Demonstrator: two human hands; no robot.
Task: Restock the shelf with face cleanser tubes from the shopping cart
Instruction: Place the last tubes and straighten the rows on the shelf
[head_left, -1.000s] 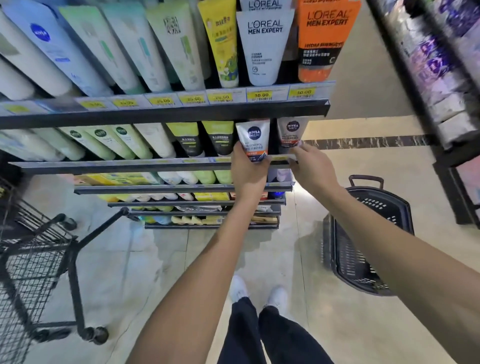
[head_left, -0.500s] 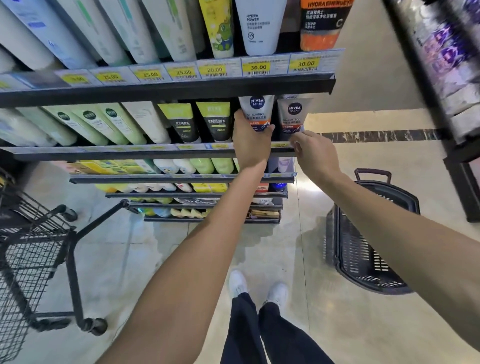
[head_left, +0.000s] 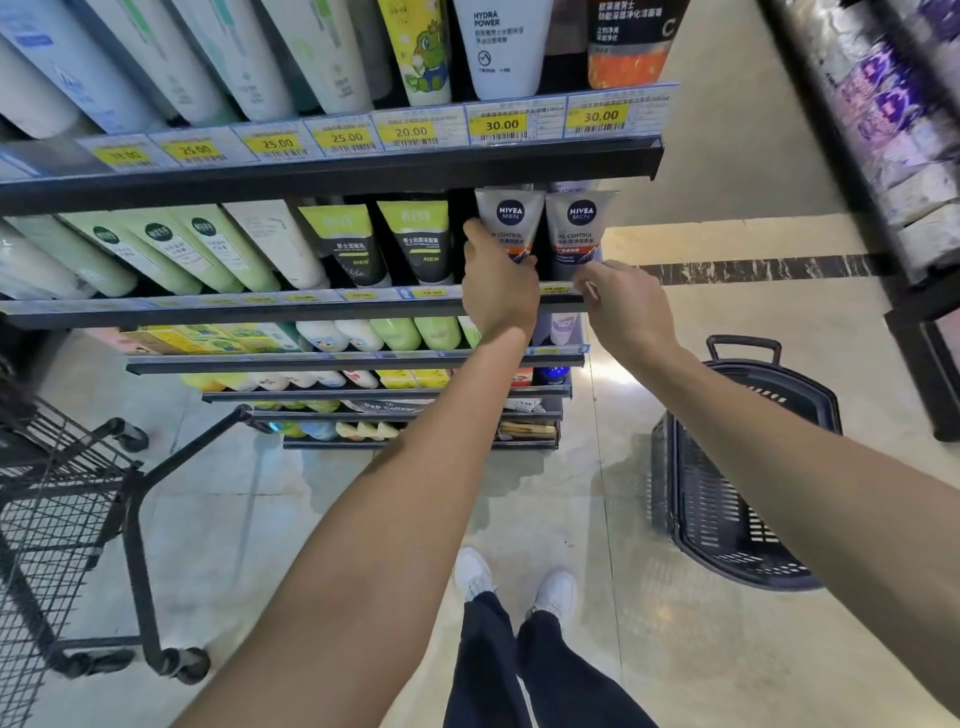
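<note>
Centre of frame, second shelf (head_left: 291, 312) from the top: the left hand (head_left: 498, 291) grips a grey Nivea Men tube (head_left: 506, 218) near its lower end, fingers curled round it, holding it upright in the facing slot, evidently to seat it square with the row. Just beside it on the right stands a second Nivea tube (head_left: 577, 228), label forward. The right hand (head_left: 626, 306) sits at the shelf's front edge below that tube, fingertips drawn together at the price strip; whether it pinches the strip or the tube base cannot be told. The shopping cart (head_left: 62, 499) stands lower left, its contents unseen. A dark basket (head_left: 737, 467) sits on the floor at right.
</note>
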